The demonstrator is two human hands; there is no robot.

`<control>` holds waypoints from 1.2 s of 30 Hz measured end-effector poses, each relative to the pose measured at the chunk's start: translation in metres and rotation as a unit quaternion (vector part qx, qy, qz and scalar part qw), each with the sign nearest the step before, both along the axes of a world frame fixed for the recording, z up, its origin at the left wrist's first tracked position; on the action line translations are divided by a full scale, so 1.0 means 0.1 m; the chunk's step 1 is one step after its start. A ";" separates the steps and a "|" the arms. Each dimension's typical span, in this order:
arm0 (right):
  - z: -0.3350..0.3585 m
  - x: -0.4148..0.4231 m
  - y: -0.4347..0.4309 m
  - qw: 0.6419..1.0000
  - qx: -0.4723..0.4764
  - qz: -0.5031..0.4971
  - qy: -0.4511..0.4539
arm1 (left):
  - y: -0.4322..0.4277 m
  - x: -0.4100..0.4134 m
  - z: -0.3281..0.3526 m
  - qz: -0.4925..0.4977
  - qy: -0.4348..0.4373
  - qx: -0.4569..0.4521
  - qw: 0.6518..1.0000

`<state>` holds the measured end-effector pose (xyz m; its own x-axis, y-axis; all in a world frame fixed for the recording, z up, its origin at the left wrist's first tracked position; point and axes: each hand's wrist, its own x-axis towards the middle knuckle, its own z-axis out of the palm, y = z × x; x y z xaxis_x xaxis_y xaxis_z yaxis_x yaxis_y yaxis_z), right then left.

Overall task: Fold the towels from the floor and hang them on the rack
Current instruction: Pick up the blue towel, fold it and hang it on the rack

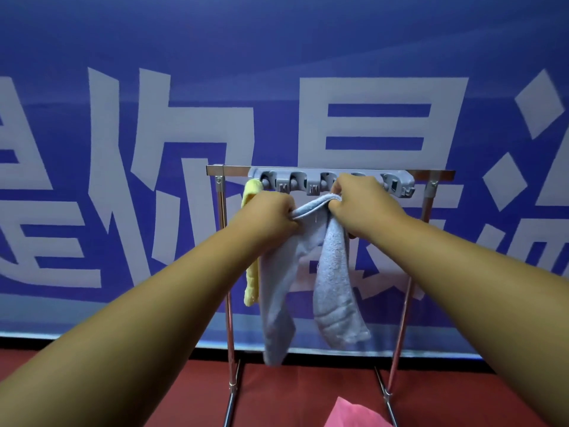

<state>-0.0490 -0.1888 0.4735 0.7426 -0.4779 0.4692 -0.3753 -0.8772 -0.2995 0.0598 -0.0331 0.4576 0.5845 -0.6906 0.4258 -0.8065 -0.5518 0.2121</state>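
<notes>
Forearms (147, 306) stretch toward the rack (222, 241); at the left end of its grey clip strip (308, 181) hangs a yellow towel (252, 282), and just below that strip the left hand (271, 214) and right hand (365, 202) each clench the bunched top of the light blue towel (334, 288)

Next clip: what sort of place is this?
Likely a staged indoor recording area, not a home: a large blue banner with white characters as backdrop, a red floor, and a freestanding metal rack set before it.

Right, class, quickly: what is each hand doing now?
Left hand: gripping the blue towel.
Right hand: gripping the same blue towel.
</notes>
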 end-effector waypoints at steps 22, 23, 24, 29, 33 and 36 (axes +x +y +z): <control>0.15 1.44 -0.25 0.991 -0.115 -0.065 -0.011 | -0.67 1.11 0.47 0.147 -0.016 -0.088 0.985; 0.10 1.45 -0.25 0.991 -0.115 -0.064 0.004 | -0.67 1.10 0.43 0.149 -0.036 -0.072 0.986; 0.03 1.46 -0.26 0.991 -0.121 -0.058 0.027 | -0.68 1.12 0.36 0.153 -0.054 -0.036 0.986; -0.48 1.44 -0.31 0.982 -0.143 0.004 0.123 | -0.70 1.10 0.01 0.172 -0.054 0.138 0.974; -0.54 1.46 -0.33 0.990 -0.111 -0.005 0.088 | -0.70 1.06 0.00 0.174 -0.051 0.098 0.978; -0.46 1.49 -0.30 0.994 -0.087 -0.015 0.061 | -0.68 1.01 -0.02 0.152 -0.108 0.030 0.982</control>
